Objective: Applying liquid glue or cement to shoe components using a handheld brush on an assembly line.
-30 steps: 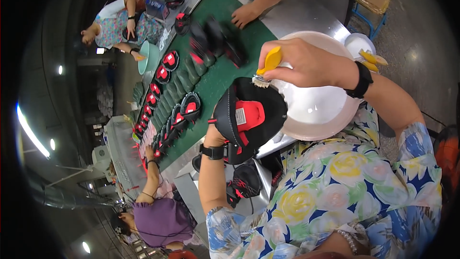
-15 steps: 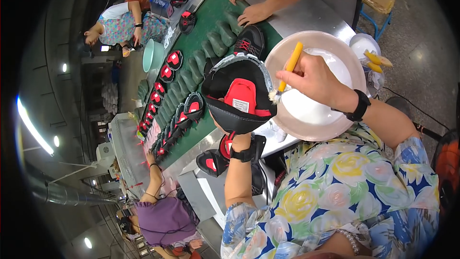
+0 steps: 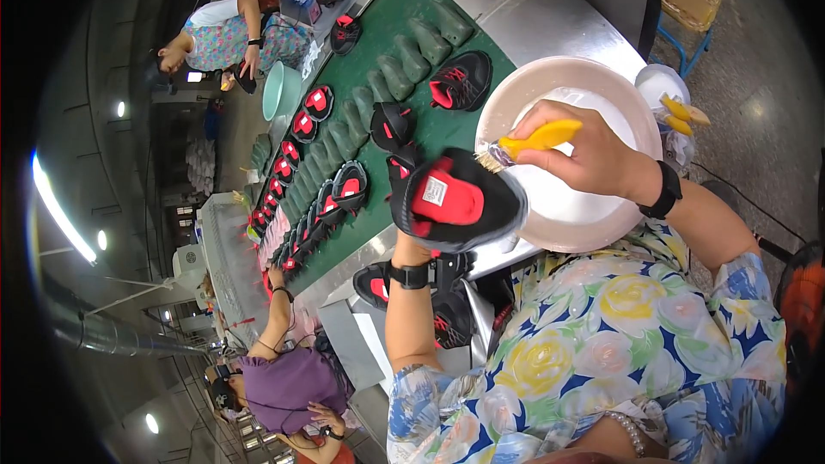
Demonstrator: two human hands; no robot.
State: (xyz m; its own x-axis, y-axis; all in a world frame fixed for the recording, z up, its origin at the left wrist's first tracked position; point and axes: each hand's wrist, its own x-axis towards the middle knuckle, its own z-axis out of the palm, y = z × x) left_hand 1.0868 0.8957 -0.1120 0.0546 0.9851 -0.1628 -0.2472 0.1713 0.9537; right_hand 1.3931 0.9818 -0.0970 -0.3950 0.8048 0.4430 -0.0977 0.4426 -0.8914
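Note:
My left hand [image 3: 411,251] holds up a black shoe upper [image 3: 507,206] with a red lining and a white label; its fingers are mostly hidden beneath. Slight blur runs along the upper's rim. My right hand [image 3: 589,155] is closed round the yellow handle of a brush [image 3: 550,135]. The brush lies nearly level, its pale bristles close to the upper's edge; I cannot tell whether they touch. Both are over the left side of a beige basin [image 3: 640,107], which contains white liquid [image 3: 559,198].
A green conveyor belt [image 3: 344,245] carries rows of dark green shoe lasts [image 3: 412,60], shoe uppers [image 3: 348,189] and a black shoe [image 3: 461,82]. More shoes [image 3: 451,318] sit below my left forearm. Other brushes [image 3: 679,112] rest right of the basin. Co-workers stand along the line.
The upper has turned and tilted, moving slightly right. My right hand has swung the brush from upright to nearly level. A co-worker's hands have left the belt's far end.

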